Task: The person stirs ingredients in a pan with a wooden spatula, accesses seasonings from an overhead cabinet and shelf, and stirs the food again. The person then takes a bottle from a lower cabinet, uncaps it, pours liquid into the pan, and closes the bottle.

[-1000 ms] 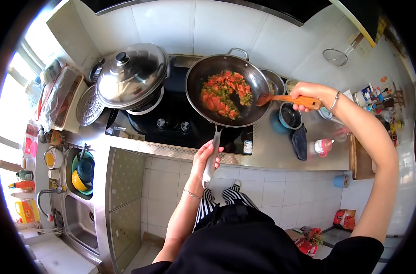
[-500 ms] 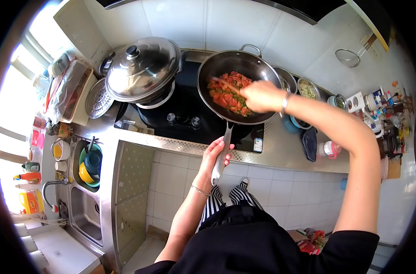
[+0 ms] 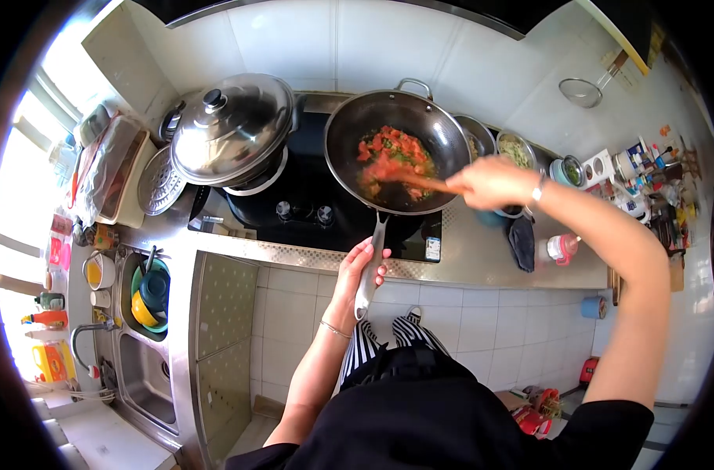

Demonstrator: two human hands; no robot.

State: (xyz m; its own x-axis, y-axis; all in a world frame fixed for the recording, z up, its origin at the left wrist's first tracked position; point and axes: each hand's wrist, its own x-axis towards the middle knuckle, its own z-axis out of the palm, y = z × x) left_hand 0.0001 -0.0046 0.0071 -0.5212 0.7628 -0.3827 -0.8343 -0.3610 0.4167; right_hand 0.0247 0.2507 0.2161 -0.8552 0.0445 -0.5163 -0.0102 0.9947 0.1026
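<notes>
My left hand (image 3: 360, 269) is wrapped round the metal handle of a wok (image 3: 443, 129) on the black stove (image 3: 310, 176). Chopped tomato with green bits (image 3: 396, 150) lies in the wok, with some liquid near the front. In my right hand (image 3: 494, 184) is a wooden spatula (image 3: 429, 182), gripped over the wok's right rim. Its blade reaches into the tomato at the wok's lower left and is blurred by motion.
A large lidded pot (image 3: 235, 129) stands on the left burner. Bowls (image 3: 515, 149) of ingredients and a dark cloth (image 3: 521, 243) lie right of the wok. Farther right is a pink-lidded jar (image 3: 561, 249). The sink (image 3: 147, 376) at left holds stacked bowls (image 3: 155, 290).
My right hand has moved right and slightly down, drawing the spatula toward the wok's front. The tomato has shifted and liquid shows. The whole view has shifted slightly; my left hand keeps its grip.
</notes>
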